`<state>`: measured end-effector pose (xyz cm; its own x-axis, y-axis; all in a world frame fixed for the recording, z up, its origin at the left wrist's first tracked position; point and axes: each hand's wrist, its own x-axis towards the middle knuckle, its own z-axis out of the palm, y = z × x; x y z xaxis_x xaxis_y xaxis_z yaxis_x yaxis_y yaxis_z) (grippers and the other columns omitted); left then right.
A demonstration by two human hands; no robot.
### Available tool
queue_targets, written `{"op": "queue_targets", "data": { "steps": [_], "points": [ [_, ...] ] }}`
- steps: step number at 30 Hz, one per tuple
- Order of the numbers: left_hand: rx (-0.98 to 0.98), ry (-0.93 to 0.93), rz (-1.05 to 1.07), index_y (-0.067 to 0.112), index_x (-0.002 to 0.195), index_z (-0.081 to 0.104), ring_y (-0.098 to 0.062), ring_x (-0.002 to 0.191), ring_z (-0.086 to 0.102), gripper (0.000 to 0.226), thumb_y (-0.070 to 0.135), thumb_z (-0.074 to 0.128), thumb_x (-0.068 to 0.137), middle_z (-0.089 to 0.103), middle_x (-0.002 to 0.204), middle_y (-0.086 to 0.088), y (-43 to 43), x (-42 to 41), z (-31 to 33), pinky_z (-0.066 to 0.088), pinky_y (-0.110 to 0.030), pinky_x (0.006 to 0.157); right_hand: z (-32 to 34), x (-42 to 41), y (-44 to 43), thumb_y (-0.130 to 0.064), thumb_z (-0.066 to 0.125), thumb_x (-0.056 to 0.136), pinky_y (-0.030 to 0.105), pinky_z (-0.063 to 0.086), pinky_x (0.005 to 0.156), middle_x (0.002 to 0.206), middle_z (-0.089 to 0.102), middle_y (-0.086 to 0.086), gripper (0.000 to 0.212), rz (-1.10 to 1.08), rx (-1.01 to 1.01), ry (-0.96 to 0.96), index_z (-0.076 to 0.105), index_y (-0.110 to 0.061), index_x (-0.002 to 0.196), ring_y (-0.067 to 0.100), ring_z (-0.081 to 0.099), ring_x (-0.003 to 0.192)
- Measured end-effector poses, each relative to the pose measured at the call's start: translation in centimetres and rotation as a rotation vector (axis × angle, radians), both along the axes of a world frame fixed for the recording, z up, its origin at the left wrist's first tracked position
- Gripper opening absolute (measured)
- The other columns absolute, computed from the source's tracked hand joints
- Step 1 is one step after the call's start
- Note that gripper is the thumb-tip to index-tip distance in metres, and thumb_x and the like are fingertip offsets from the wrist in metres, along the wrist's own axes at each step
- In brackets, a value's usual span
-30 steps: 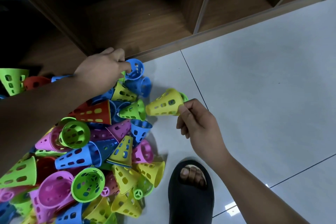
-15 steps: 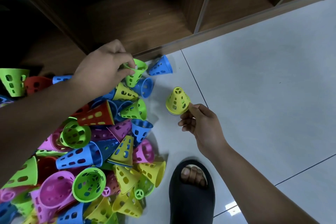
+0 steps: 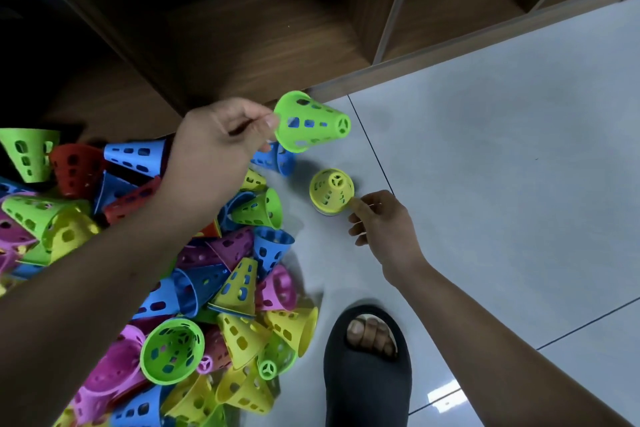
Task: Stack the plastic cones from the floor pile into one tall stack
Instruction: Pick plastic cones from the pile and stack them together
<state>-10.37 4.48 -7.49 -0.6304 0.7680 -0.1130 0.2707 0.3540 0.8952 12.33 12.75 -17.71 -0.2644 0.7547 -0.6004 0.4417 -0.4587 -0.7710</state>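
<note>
We note cone pile (image 3: 207, 288) on floor (image 3: 485, 149), far left. L hand (image 3: 214, 149): grip clamped on green cone (image 3: 311, 123) at wide rim; cone airborne, tip pointing right. Yellow cone (image 3: 330, 191) stands tip-up on floor; R hand (image 3: 381, 225) grip pinches its base rim. Vs. 0.5 s ago: green cone lifted clear of pile; yellow cone now upright.

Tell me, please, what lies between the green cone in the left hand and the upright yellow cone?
In the head view only bare floor shows between the green cone and the yellow cone; a blue cone lies just beside that gap.
</note>
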Motion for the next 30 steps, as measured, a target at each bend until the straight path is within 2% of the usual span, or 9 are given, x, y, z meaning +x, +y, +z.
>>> {"op": "queue_targets", "data": {
  "steps": [4, 9, 12, 14, 18, 21, 23, 27, 30],
  "points": [
    [-0.039, -0.138, -0.047, 0.019, 0.102, 0.077, -0.006, 0.077, 0.071, 0.010, 0.020, 0.068, 0.105, 0.079, 0.087, 0.005, -0.4, 1.7, -2.2, 0.049, -0.019, 0.067, -0.5, -0.2, 0.3, -0.029, 0.072, 0.097, 0.033, 0.053, 0.055, 0.083, 0.075, 0.011, 0.022, 0.047, -0.011, -0.011, 0.065, -0.008, 0.099, 0.018, 0.067, 0.060],
    [-0.077, -0.312, -0.049, 0.017, 0.103, 0.077, -0.007, 0.079, 0.067, 0.012, 0.016, 0.065, 0.105, 0.078, 0.089, 0.001, -0.7, 3.2, -3.6, 0.048, -0.018, 0.066, -0.7, -0.2, 1.4, -0.036, 0.074, 0.096, 0.033, 0.052, 0.056, 0.081, 0.074, 0.008, 0.029, 0.114, -0.058, -0.025, 0.068, -0.007, 0.098, 0.017, 0.064, 0.060],
    [-0.139, -0.390, -0.051, 0.015, 0.104, 0.077, -0.008, 0.078, 0.063, 0.013, 0.015, 0.064, 0.105, 0.077, 0.087, -0.002, -0.7, 3.8, -4.5, 0.047, -0.025, 0.064, -0.8, -0.3, 2.7, -0.033, 0.074, 0.096, 0.032, 0.049, 0.055, 0.079, 0.073, 0.006, 0.027, 0.134, -0.076, -0.012, 0.069, -0.006, 0.099, 0.019, 0.061, 0.061],
    [-0.192, -0.374, -0.053, 0.016, 0.102, 0.077, -0.010, 0.078, 0.064, 0.013, 0.017, 0.064, 0.106, 0.076, 0.086, -0.004, -0.6, 3.8, -5.2, 0.048, -0.030, 0.064, -1.0, -0.5, 3.7, -0.027, 0.072, 0.096, 0.032, 0.047, 0.055, 0.079, 0.072, 0.007, 0.020, 0.130, -0.065, -0.003, 0.069, -0.007, 0.098, 0.020, 0.060, 0.061],
    [-0.266, -0.228, -0.056, 0.017, 0.100, 0.075, -0.010, 0.078, 0.071, 0.012, 0.020, 0.065, 0.105, 0.078, 0.086, 0.000, -0.4, 3.5, -6.4, 0.050, -0.026, 0.063, -1.2, -2.2, 6.2, -0.013, 0.067, 0.096, 0.028, 0.045, 0.049, 0.072, 0.070, 0.005, 0.005, 0.148, 0.026, -0.001, 0.070, -0.010, 0.098, 0.018, 0.058, 0.054],
    [-0.291, 0.051, -0.123, 0.020, 0.103, 0.075, -0.008, 0.075, 0.073, 0.009, 0.025, 0.068, 0.102, 0.078, 0.087, 0.005, 0.0, 2.7, -6.6, 0.056, -0.025, 0.072, -1.0, -3.9, 8.3, -0.013, 0.066, 0.097, 0.026, 0.044, 0.048, 0.072, 0.070, 0.005, 0.007, 0.190, 0.091, 0.010, 0.072, -0.009, 0.098, 0.016, 0.058, 0.053],
    [-0.304, 0.243, -0.187, 0.022, 0.107, 0.073, -0.005, 0.068, 0.068, 0.009, 0.026, 0.067, 0.101, 0.076, 0.088, 0.007, 0.6, 1.7, -6.6, 0.055, -0.025, 0.072, -1.0, -5.1, 9.4, -0.015, 0.068, 0.097, 0.023, 0.044, 0.047, 0.075, 0.070, 0.006, 0.006, 0.224, 0.134, 0.019, 0.072, -0.011, 0.097, 0.012, 0.057, 0.050],
    [-0.352, 0.502, -0.327, 0.023, 0.114, 0.071, -0.016, 0.062, 0.060, 0.016, 0.020, 0.065, 0.099, 0.072, 0.081, 0.001, 1.8, -0.6, -7.3, 0.049, -0.032, 0.067, -1.6, -7.4, 10.5, -0.024, 0.074, 0.092, 0.023, 0.048, 0.056, 0.071, 0.072, -0.003, 0.002, 0.335, 0.251, -0.010, 0.073, -0.023, 0.091, 0.007, 0.059, 0.054],
    [-0.397, 0.612, -0.406, 0.024, 0.117, 0.071, -0.024, 0.076, 0.065, 0.023, 0.017, 0.063, 0.096, 0.069, 0.086, -0.002, 2.3, -1.5, -7.9, 0.044, -0.033, 0.067, -2.5, -8.7, 10.7, -0.029, 0.078, 0.089, 0.017, 0.043, 0.059, 0.074, 0.070, -0.008, 0.010, 0.414, 0.348, -0.073, 0.070, -0.023, 0.091, -0.001, 0.055, 0.052]
  ]
}}
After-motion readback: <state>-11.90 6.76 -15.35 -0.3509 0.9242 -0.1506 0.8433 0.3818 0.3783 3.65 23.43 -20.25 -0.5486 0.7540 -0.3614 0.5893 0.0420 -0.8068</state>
